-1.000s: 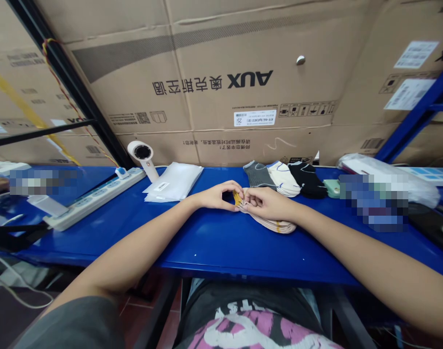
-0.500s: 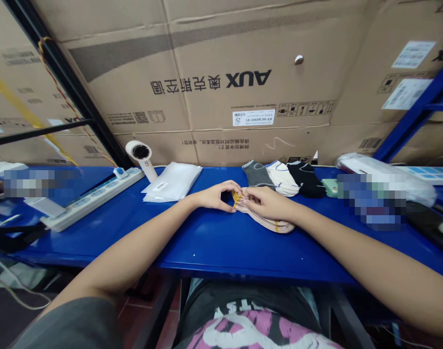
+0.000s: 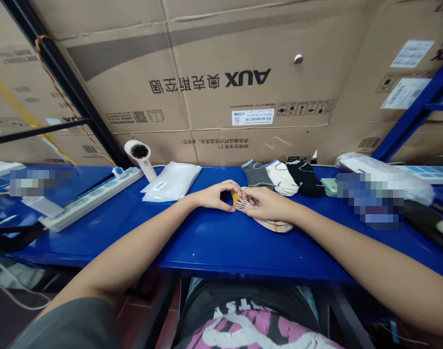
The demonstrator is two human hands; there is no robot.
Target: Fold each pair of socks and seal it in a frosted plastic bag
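Note:
A stack of beige socks (image 3: 274, 225) with yellow cuffs lies on the blue table in front of me, toes to the right. My left hand (image 3: 221, 195) is curved in a C around the yellow cuff end, fingertips at its top edge and thumb at its lower edge. From the right, my right hand (image 3: 265, 201) pinches the socks just behind the cuffs, its palm covering much of the stack. Behind it lie folded grey socks (image 3: 256, 173), white socks (image 3: 282, 179) with blue lines and black socks (image 3: 305, 179), side by side.
White plastic packets (image 3: 172, 180) and a white handheld fan (image 3: 143, 157) are at the back left, by a power strip (image 3: 93, 198). A wrapped package (image 3: 385, 177) sits at right beside a small green item (image 3: 329, 187). Large cardboard boxes (image 3: 206, 48) stand behind the blue table (image 3: 206, 245).
My right fingers have shifted slightly on the socks, and more of the gathered beige fabric shows below them near the cuffs. The left hand stays in nearly the same place.

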